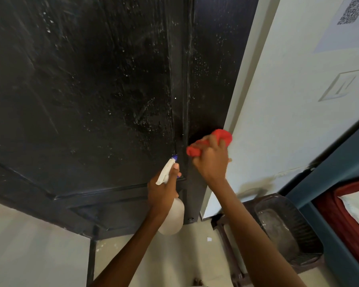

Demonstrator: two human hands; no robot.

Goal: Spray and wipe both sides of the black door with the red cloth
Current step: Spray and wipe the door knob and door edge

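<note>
Hands: left (164, 189) grips spray bottle (172, 214); right (210, 160) clutches red cloth (224, 135) near black door (91, 90).

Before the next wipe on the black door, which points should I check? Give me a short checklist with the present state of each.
1. Crumpled red cloth gripped in right hand: ok.
2. White plastic spray bottle held in left hand: ok.
3. Blue nozzle aimed at the black wooden door: ok.
4. Spray droplets on the door panel: ok, white specks visible.
5. Cloth touching the door: cannot tell.
6. Other side of the door cleaned: cannot tell, not in view.
</note>
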